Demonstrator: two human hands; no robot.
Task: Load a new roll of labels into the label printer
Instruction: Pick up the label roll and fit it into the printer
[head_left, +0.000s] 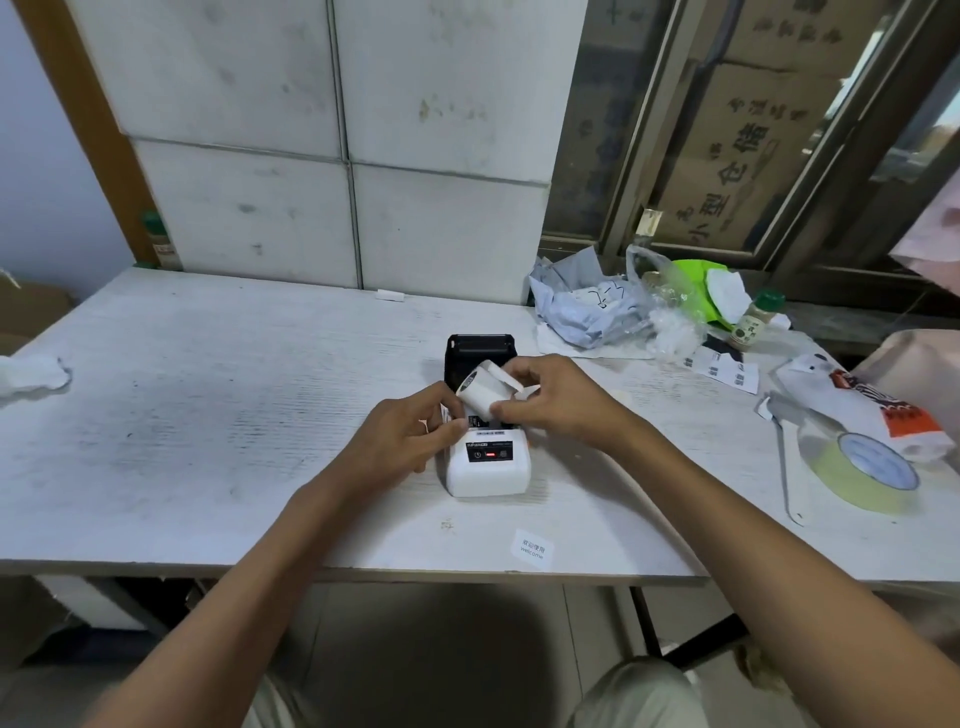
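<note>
Spreading across most of the view is one white tabletop (208, 395), worn and grey in places. Behind it stand four white wall panels (332, 145) and, at the right, one window (753, 130) with a cardboard box behind the glass; its Chinese print is large, but I only read it in part.

On the far right side of the tabletop lies a heap of crumpled plastic bags (597, 306), one of them bright green. Near the right edge lies one roll of pale yellow tape (862, 473), flat on its side. One small bottle with green cap (756, 319) stands upright beside the bags; its label is too small to read.

One label printer (488, 467) sits in the middle, white body toward the person, its black lid (480, 345) open and leaning away. On the front is a dark panel with a small red light; the brand line there is blurred.

One label roll (480, 392) is held just above the open compartment, tilted, with its loose end curling up. The left hand (410, 441) pinches the near end of the roll with thumb and fingers closed on it. The right hand (556, 400) closes its grip on the other side and touches the loose strip.

One small label (532, 545) lies near the front edge, with the word "welcome".
</note>
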